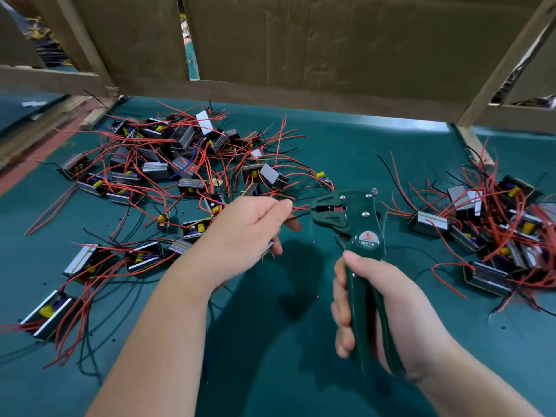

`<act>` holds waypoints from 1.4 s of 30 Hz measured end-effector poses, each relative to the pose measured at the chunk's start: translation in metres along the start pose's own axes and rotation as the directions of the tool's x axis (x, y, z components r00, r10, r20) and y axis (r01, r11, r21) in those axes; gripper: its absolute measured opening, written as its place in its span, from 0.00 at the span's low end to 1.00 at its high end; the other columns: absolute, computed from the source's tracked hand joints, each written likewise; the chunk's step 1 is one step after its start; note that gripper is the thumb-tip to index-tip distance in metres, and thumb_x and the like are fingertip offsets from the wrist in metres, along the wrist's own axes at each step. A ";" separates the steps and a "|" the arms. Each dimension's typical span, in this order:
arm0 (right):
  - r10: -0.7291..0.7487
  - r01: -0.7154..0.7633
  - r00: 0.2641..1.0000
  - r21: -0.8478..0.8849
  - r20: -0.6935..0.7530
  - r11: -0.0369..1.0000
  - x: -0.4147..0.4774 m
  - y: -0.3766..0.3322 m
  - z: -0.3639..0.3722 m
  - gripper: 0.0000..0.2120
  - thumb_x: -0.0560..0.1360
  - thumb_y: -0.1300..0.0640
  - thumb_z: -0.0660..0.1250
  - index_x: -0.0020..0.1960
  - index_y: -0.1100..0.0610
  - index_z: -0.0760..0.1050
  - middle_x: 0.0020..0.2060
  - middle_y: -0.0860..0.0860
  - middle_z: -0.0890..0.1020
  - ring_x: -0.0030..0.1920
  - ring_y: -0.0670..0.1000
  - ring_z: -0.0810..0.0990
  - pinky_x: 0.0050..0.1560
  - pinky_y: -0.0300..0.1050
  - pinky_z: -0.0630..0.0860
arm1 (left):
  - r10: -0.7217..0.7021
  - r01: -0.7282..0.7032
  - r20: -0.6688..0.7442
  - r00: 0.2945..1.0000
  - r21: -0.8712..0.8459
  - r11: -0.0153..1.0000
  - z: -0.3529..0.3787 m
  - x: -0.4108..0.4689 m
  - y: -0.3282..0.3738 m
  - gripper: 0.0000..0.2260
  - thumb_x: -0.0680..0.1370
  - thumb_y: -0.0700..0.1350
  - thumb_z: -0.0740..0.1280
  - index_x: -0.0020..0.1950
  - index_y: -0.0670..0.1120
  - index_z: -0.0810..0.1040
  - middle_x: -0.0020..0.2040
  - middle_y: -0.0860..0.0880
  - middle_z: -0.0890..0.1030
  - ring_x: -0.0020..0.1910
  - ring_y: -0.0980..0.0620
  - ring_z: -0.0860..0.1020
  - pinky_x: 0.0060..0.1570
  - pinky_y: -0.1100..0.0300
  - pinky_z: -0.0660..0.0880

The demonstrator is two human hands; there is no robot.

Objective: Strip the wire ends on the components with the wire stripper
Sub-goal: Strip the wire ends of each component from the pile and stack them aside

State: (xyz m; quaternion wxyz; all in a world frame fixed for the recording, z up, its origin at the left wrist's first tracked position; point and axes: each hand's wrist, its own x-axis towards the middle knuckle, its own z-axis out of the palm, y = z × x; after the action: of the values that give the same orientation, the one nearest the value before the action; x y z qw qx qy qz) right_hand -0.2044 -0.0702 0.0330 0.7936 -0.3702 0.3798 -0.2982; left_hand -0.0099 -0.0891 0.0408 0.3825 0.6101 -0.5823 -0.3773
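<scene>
My right hand (388,311) grips the handles of a dark green wire stripper (355,224), jaws pointing left. Between finger and thumb, my left hand (246,236) pinches thin red and black wires (301,209) whose ends reach into the stripper's jaws. A small component (268,248) is partly hidden under that hand's curled fingers. Both hands hover above the green table mat (270,341).
A big tangle of boxy components with red and black wires (180,164) covers the table's left and back. A smaller heap (496,233) lies at the right. Cardboard walls (331,55) and wooden slats close off the back.
</scene>
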 end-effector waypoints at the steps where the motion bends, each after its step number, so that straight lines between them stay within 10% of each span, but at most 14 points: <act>1: 0.004 -0.004 1.000 0.004 -0.017 1.000 0.001 -0.001 0.000 0.14 0.63 0.49 0.73 0.35 0.57 0.72 0.24 0.58 0.69 0.19 0.54 0.68 0.25 0.45 0.72 | -0.011 0.010 0.025 1.000 0.026 1.000 0.001 0.000 0.000 0.17 0.82 0.52 0.57 0.40 0.50 0.82 0.25 0.53 0.76 0.30 0.51 0.76 0.35 0.58 0.70; 9: 0.120 -0.117 0.992 -0.059 0.048 0.991 -0.004 -0.025 -0.027 0.16 0.63 0.45 0.70 0.36 0.58 0.76 0.25 0.58 0.70 0.18 0.55 0.69 0.23 0.46 0.73 | -0.054 0.038 0.188 0.981 0.088 0.995 0.000 -0.002 -0.007 0.16 0.82 0.52 0.58 0.38 0.51 0.80 0.26 0.51 0.76 0.24 0.58 0.71 0.27 0.66 0.65; 15: -0.073 0.078 0.988 0.037 -0.137 0.996 -0.009 -0.050 -0.045 0.17 0.55 0.45 0.71 0.35 0.57 0.76 0.27 0.57 0.71 0.22 0.55 0.71 0.22 0.48 0.73 | -0.103 0.105 0.110 0.989 -0.009 0.994 -0.015 0.000 -0.011 0.14 0.82 0.46 0.59 0.41 0.47 0.79 0.29 0.49 0.79 0.26 0.56 0.77 0.29 0.66 0.69; 22: -0.094 0.084 0.994 0.156 0.058 0.984 -0.003 -0.027 -0.031 0.29 0.48 0.51 0.81 0.45 0.61 0.80 0.39 0.65 0.79 0.34 0.64 0.79 0.38 0.62 0.79 | 0.033 -0.003 0.127 0.991 -0.226 0.974 0.005 0.000 0.000 0.04 0.81 0.43 0.62 0.48 0.49 0.76 0.40 0.49 0.86 0.48 0.46 0.82 0.59 0.51 0.71; 29: -0.125 0.084 0.952 0.154 0.279 0.985 0.000 -0.013 -0.010 0.27 0.57 0.52 0.79 0.52 0.63 0.80 0.37 0.70 0.78 0.38 0.68 0.80 0.42 0.66 0.77 | -0.011 0.044 0.059 0.998 -0.592 0.805 0.020 -0.002 0.014 0.07 0.77 0.38 0.66 0.40 0.46 0.76 0.41 0.50 0.85 0.33 0.53 0.83 0.29 0.69 0.73; 34: 0.007 -0.056 0.888 0.093 0.459 0.994 -0.004 -0.014 -0.009 0.25 0.65 0.53 0.75 0.57 0.64 0.76 0.42 0.68 0.77 0.40 0.66 0.80 0.44 0.58 0.77 | -0.139 0.034 -0.083 0.987 -0.731 0.682 0.012 0.003 0.015 0.02 0.72 0.40 0.69 0.42 0.43 0.81 0.34 0.47 0.83 0.29 0.54 0.82 0.25 0.67 0.75; 42: 0.029 -0.058 0.914 0.061 0.405 0.996 -0.006 -0.023 -0.015 0.24 0.60 0.54 0.76 0.54 0.61 0.78 0.50 0.78 0.68 0.38 0.65 0.81 0.41 0.57 0.77 | -0.185 -0.121 -0.404 0.896 -0.623 0.772 -0.007 0.007 0.004 0.07 0.78 0.39 0.65 0.41 0.42 0.80 0.31 0.48 0.83 0.29 0.55 0.82 0.27 0.69 0.75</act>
State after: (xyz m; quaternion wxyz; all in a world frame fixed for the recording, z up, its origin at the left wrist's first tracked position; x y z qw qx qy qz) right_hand -0.2240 -0.0832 0.0472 0.8740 -0.3866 0.2052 -0.2110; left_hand -0.0054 -0.0964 0.0475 0.6807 0.5246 -0.3071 -0.4087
